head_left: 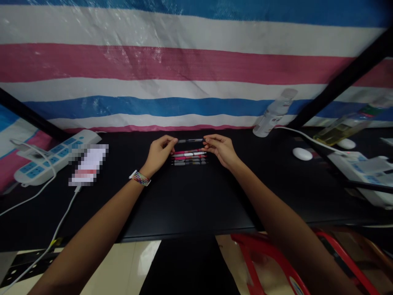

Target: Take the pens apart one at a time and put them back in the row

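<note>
L hand (159,153) pinches the L end of a slim dark pen (190,140) btwn thumb & fingertips; R hand (222,149) has its R end pinched the same way, thumb & index closed on it, other fingers loosely curled. Pen lies crosswise btwn the hands, just past the far side of a row of slim red, white & dark pens (188,154). Those sit side by side, roughly parallel, on the black flat tabletop (190,200), red/white ones farther out, dark ones nearer the body. Can't tell if the held pen touches the top.

L wrist has a multicoloured woven band (141,178). Over L: long white power strip w/ blue sockets (55,157), & beside it a pixelated flat item (89,166) w/ white cable. Over R: white bottle (270,119), small white rounded object (302,154), clear bottle w/ yellowish liquid (340,127), 2nd white power strip (365,176). Striped blue/white/red plastic sheet (184,65) behind.
</note>
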`<state>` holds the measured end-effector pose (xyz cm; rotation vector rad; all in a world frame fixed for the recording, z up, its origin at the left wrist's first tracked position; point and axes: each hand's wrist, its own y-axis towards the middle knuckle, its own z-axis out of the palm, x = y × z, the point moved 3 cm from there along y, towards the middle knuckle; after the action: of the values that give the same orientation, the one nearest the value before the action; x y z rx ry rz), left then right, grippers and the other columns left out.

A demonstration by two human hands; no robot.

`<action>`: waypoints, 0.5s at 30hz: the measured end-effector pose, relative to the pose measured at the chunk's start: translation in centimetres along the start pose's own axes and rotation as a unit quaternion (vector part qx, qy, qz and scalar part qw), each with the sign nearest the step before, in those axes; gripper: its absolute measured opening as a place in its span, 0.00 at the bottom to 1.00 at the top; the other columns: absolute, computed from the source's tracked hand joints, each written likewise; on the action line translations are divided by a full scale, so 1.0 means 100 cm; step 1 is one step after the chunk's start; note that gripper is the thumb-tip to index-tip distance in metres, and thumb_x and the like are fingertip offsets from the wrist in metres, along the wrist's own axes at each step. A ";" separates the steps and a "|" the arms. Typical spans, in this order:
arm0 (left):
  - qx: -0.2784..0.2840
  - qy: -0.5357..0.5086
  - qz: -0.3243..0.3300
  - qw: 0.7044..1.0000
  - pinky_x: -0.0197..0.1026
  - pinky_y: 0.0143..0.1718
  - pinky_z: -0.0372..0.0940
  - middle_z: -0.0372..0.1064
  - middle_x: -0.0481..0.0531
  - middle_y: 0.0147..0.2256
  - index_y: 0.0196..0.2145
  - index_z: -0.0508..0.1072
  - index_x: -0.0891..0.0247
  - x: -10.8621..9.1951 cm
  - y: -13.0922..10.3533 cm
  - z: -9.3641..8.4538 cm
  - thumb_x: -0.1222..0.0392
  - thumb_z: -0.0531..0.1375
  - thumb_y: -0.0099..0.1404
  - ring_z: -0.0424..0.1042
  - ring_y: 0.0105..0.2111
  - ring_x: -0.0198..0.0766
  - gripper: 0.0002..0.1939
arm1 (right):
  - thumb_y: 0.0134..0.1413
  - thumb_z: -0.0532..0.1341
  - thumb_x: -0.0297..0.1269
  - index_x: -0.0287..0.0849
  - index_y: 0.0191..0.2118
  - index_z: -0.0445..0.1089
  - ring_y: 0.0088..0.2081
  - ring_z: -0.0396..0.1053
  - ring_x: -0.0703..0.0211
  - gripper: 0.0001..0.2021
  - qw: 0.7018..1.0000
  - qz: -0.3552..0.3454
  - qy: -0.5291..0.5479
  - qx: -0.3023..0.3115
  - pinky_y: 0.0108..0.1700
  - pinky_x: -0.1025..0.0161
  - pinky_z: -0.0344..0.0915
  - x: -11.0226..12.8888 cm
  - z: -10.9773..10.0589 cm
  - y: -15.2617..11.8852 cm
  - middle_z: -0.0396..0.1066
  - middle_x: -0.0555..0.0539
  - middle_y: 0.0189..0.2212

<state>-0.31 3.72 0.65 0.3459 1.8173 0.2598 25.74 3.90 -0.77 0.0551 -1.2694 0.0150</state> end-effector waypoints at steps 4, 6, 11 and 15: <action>-0.013 -0.065 -0.007 0.998 0.40 0.36 0.72 0.76 0.49 0.32 0.43 0.80 0.61 0.004 0.004 -0.001 0.61 0.71 0.65 0.78 0.30 0.36 0.09 | 0.46 0.81 0.45 0.44 0.37 0.84 0.34 0.74 0.57 0.15 1.000 0.006 0.002 -0.008 0.52 0.45 0.83 0.001 -0.002 0.001 0.77 0.47 0.31; -0.026 -0.057 -0.010 0.998 0.40 0.35 0.72 0.78 0.51 0.32 0.40 0.81 0.62 0.007 0.006 -0.003 0.60 0.70 0.66 0.78 0.31 0.37 0.06 | 0.47 0.81 0.44 0.44 0.37 0.83 0.34 0.74 0.58 0.15 1.000 0.008 0.007 -0.012 0.53 0.46 0.83 0.002 -0.003 0.002 0.77 0.47 0.31; -0.052 -0.048 -0.023 0.997 0.41 0.36 0.73 0.81 0.55 0.36 0.43 0.83 0.62 0.011 0.008 -0.009 0.60 0.70 0.66 0.81 0.35 0.41 0.08 | 0.50 0.78 0.40 0.44 0.37 0.83 0.33 0.73 0.59 0.10 0.999 0.009 0.022 -0.031 0.52 0.47 0.82 0.003 -0.009 0.005 0.76 0.48 0.30; -0.060 -0.060 -0.025 0.996 0.42 0.37 0.74 0.83 0.56 0.38 0.45 0.84 0.62 0.012 0.009 -0.011 0.57 0.70 0.65 0.83 0.37 0.43 0.11 | 0.50 0.76 0.39 0.43 0.36 0.82 0.31 0.72 0.60 0.08 0.998 0.011 0.032 -0.046 0.50 0.49 0.81 0.004 -0.011 0.005 0.77 0.48 0.30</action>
<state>-1.55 4.96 0.14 0.2275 1.6816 0.3054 26.88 4.44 -0.68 -0.0385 -1.2060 -0.0234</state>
